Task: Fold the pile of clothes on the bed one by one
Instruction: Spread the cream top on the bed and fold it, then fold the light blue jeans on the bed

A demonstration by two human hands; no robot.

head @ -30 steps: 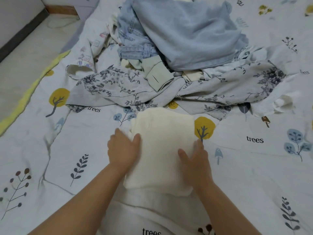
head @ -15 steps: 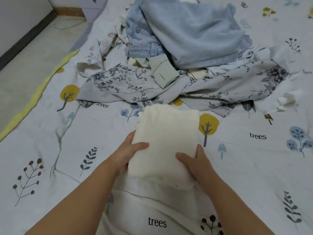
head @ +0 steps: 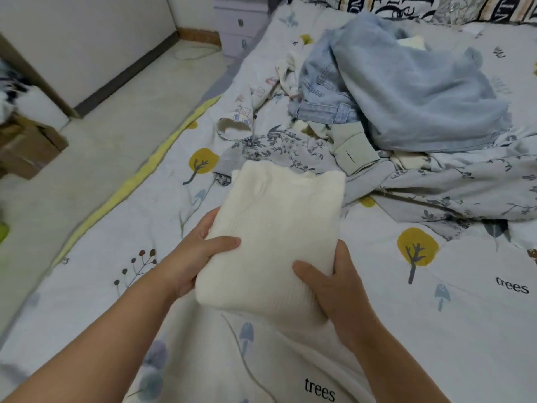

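A folded cream knit garment is lifted off the bed sheet between both hands. My left hand grips its left edge, thumb on top and fingers underneath. My right hand grips its near right edge the same way. Behind it lies the pile of unfolded clothes: a grey floral garment, a pale green sleeve, light blue jeans and a light blue fleecy top.
The bed's left edge with a yellow trim runs diagonally, with floor beyond it. A cardboard box stands on the floor at far left. A small drawer unit sits at the bed's head, beside a patterned pillow.
Both hands went from pressing the cream garment flat on the bed to gripping it and lifting it toward the left. My view has swung left and up.
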